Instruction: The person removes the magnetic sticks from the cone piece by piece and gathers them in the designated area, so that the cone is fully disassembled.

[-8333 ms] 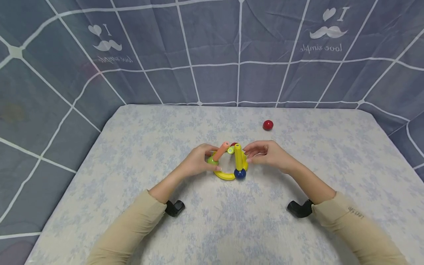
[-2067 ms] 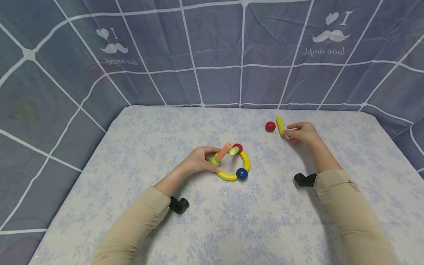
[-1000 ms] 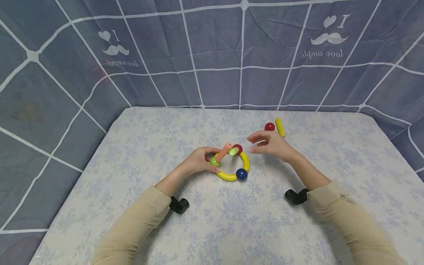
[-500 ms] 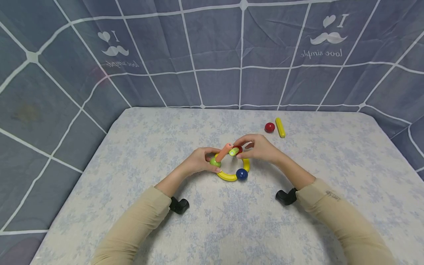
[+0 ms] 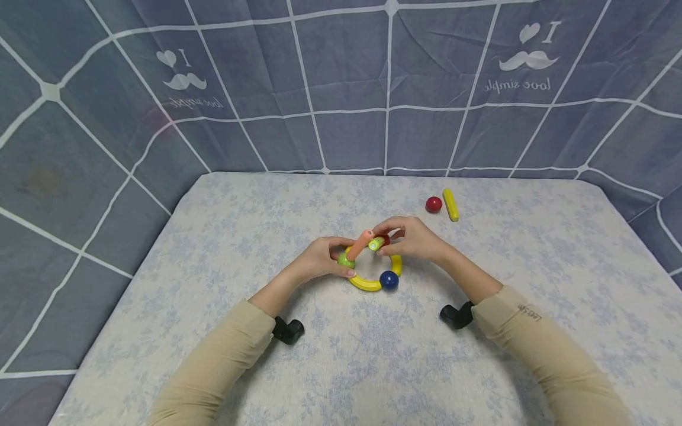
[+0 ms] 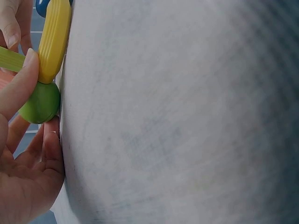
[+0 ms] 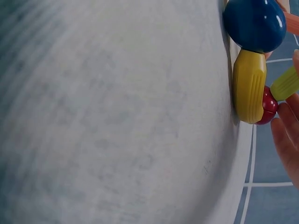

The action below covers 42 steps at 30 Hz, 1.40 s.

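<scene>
A toy ring of yellow curved pieces (image 5: 366,283) lies mid-table, joined by a green ball (image 5: 343,259), a blue ball (image 5: 389,279) and a red ball (image 5: 385,239). My left hand (image 5: 341,256) grips the green ball (image 6: 41,102), from which an orange stick (image 5: 360,244) slants up. My right hand (image 5: 381,238) pinches a short light green stick (image 5: 376,243) beside the red ball (image 7: 267,106). The right wrist view shows the blue ball (image 7: 254,23), a yellow curve (image 7: 248,86), the light green stick (image 7: 286,84) and my fingers (image 7: 286,140).
A loose red ball (image 5: 434,205) and a straight yellow stick (image 5: 450,205) lie side by side at the far right of the pale flowered tabletop (image 5: 373,367). A blue-grey checked cloth (image 5: 341,89) walls in the table's back and sides.
My right hand left the yellow stick beside the loose red ball, came back left to the ring and closed on the light green stick. The left hand has stayed on the green ball.
</scene>
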Motion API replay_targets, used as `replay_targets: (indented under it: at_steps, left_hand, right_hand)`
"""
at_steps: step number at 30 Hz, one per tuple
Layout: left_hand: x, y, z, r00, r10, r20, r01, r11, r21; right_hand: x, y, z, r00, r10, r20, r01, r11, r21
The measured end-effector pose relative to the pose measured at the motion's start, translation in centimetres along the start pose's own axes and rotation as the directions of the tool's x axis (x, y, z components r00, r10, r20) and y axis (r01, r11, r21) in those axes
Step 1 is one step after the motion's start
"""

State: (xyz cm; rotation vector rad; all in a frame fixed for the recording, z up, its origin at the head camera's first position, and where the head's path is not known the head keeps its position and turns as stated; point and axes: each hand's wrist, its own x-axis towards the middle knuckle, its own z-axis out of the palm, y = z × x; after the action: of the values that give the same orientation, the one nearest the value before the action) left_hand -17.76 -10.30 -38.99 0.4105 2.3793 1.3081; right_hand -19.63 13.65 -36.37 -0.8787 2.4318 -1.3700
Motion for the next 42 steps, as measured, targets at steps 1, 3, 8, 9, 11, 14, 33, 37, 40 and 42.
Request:
replay_targets:
  at_steps: [1,3,8,9,11,14,33,37,40,42]
  left_hand:
    - [0.0,0.0,0.0,1.000,-0.002,0.001,0.002,1.000,0.001]
    - [-0.1,0.1,0.0,1.000,-0.005,0.003,0.005,1.000,0.004]
    - [0.0,0.1,0.1,1.000,-0.011,0.000,0.011,1.000,0.007]
    - [0.0,0.0,0.1,1.000,-0.012,-0.002,0.012,1.000,0.007]
    - [0.1,0.0,0.1,1.000,-0.012,-0.004,0.013,1.000,0.007]
    - [0.1,0.0,0.1,1.000,-0.015,-0.009,0.016,1.000,0.012]
    - [0.1,0.1,0.1,0.999,-0.037,-0.022,0.038,0.999,0.032]
    - [0.0,0.2,0.1,0.999,-0.034,-0.022,0.035,0.999,0.030]
    - [0.0,0.1,0.1,0.999,-0.036,-0.022,0.036,0.999,0.031]
    - [0.1,0.1,0.1,0.999,-0.038,-0.024,0.039,0.999,0.035]
  right_hand:
    - [0.0,0.0,0.0,1.000,0.001,0.000,-0.001,1.000,0.000]
    - [0.1,0.0,0.1,1.000,0.004,-0.003,-0.004,1.000,-0.002]
    - [0.3,1.2,0.0,0.999,0.023,-0.027,-0.023,1.000,0.000]
    - [0.2,1.3,-0.1,0.999,0.038,-0.032,-0.038,0.999,0.008]
    - [0.2,1.5,-0.2,0.997,0.069,-0.040,-0.067,0.997,0.030]
    - [0.3,1.9,-0.4,0.992,0.121,-0.048,-0.117,0.990,0.075]
    - [1.2,2.2,-0.3,0.961,0.249,-0.118,-0.227,0.959,0.172]
    - [1.3,2.5,-0.2,0.963,0.237,-0.125,-0.214,0.961,0.173]
    - [1.4,2.6,-0.1,0.965,0.226,-0.130,-0.201,0.962,0.183]
    - [1.4,2.7,-0.1,0.966,0.223,-0.131,-0.196,0.962,0.192]
